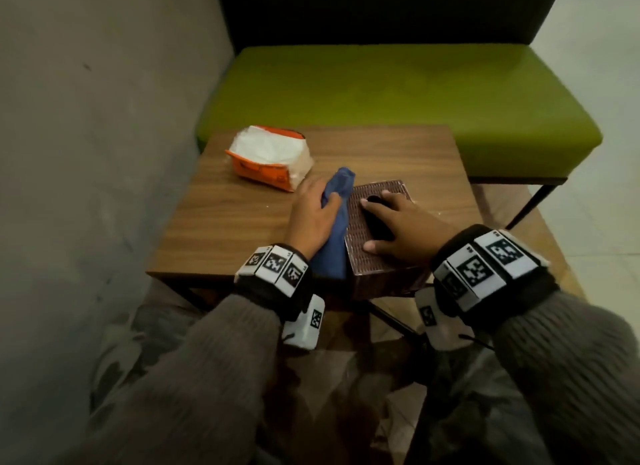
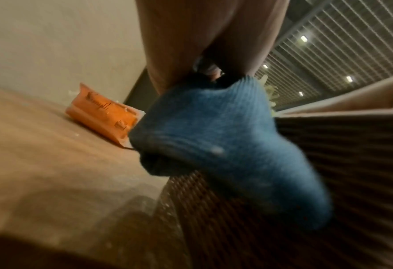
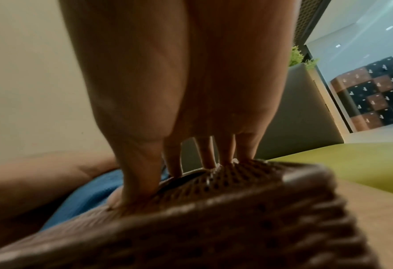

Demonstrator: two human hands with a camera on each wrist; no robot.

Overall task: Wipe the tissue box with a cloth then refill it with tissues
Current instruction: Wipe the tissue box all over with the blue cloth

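Note:
A brown woven tissue box (image 1: 360, 222) stands at the near right of the small wooden table (image 1: 225, 222). My right hand (image 1: 398, 222) lies flat on the box top, its fingers (image 3: 174, 160) spread beside the dark oval opening and its thumb on the near edge. My left hand (image 1: 315, 215) grips a blue cloth (image 1: 337, 222) and holds it against the box's left side. In the left wrist view the cloth (image 2: 225, 145) bulges below the palm, against the ribbed wall of the box (image 2: 317, 172). An orange pack of white tissues (image 1: 270, 156) lies at the far left of the table.
A grey wall (image 1: 86, 118) runs close along the table's left. A green padded bench (image 1: 398, 100) with a dark back stands just beyond the far edge. The box (image 3: 213, 218) sits at the table's near edge. Pale floor shows to the right.

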